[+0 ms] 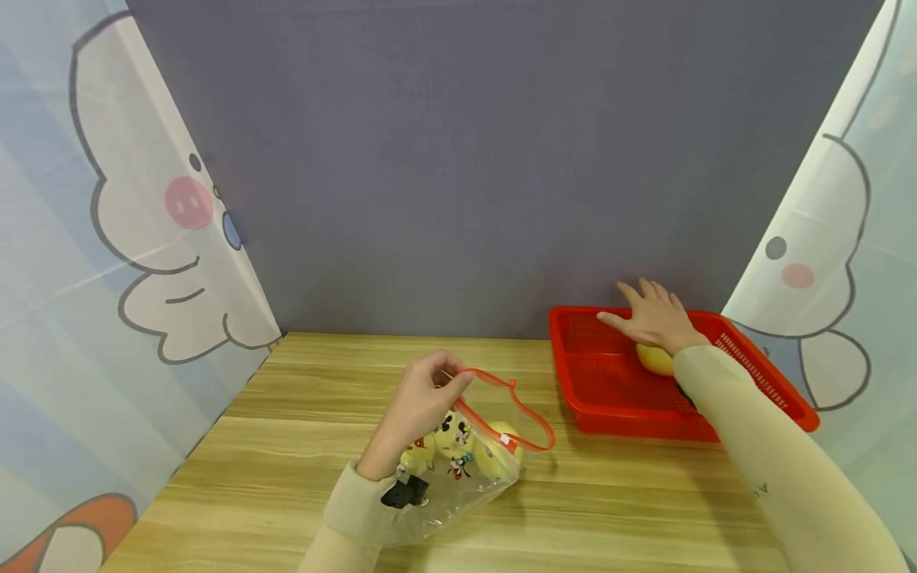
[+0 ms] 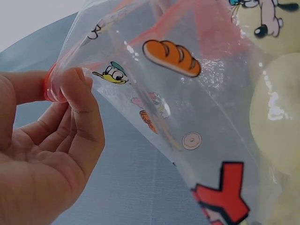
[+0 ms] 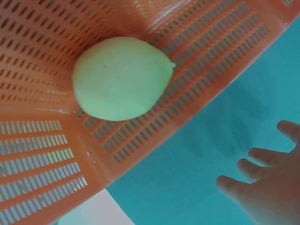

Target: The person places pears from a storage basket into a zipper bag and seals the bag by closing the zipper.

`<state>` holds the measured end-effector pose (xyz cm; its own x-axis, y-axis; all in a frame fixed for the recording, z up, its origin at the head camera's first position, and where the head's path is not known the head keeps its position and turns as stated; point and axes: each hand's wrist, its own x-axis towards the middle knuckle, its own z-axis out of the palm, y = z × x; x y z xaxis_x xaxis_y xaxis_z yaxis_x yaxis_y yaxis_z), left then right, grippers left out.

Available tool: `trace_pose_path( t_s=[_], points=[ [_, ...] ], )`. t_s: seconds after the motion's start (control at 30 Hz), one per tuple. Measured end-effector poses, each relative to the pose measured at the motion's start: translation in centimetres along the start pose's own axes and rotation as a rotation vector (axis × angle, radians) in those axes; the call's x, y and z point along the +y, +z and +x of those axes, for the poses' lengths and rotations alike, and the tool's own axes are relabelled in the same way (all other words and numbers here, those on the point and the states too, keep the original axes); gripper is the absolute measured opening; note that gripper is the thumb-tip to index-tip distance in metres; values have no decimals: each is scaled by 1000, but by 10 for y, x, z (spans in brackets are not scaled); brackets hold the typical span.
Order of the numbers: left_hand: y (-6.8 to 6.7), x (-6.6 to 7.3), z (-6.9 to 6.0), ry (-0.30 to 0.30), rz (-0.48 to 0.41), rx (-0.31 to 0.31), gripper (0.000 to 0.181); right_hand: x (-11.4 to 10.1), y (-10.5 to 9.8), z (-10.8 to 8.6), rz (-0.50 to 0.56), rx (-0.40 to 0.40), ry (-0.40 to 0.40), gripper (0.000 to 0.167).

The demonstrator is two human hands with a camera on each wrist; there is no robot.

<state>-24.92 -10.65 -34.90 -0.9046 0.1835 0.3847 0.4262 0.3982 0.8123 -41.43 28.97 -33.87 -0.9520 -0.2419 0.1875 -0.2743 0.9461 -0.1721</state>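
My left hand pinches the red zip edge of a clear plastic zip bag between thumb and fingers. Cartoon figures are printed on the bag, and its mouth gapes toward the right. Several pale yellow fruits lie inside, partly hidden by the print and my hand. With fingers spread, my right hand is over the back of a red plastic basket, holding nothing. A yellow lemon with a small pointed tip sits in the basket, below my right hand and apart from its fingers.
Both the bag and the basket stand on a wood-grain table. Behind it rises a dark grey panel. Light curtains with cartoon prints hang at both sides; the basket's right side is close to one.
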Motion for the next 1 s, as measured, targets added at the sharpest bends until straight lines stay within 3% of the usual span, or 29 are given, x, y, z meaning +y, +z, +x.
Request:
trace_pose_path(
  t_s=[0.3,0.63,0.83,1.0],
  points=[
    [0,-1,0,3,17,-4,5,17,8,-2,4,-58,38,96],
    [0,-1,1,-3,30,0,5,40,25,1,54,-62,77,99],
    [2,-1,1,-17,29,3,6,44,31,-3,28,-115,86,97],
    [2,0,2,-18,24,4,6,46,29,-4,21,-113,109,95]
  ],
)
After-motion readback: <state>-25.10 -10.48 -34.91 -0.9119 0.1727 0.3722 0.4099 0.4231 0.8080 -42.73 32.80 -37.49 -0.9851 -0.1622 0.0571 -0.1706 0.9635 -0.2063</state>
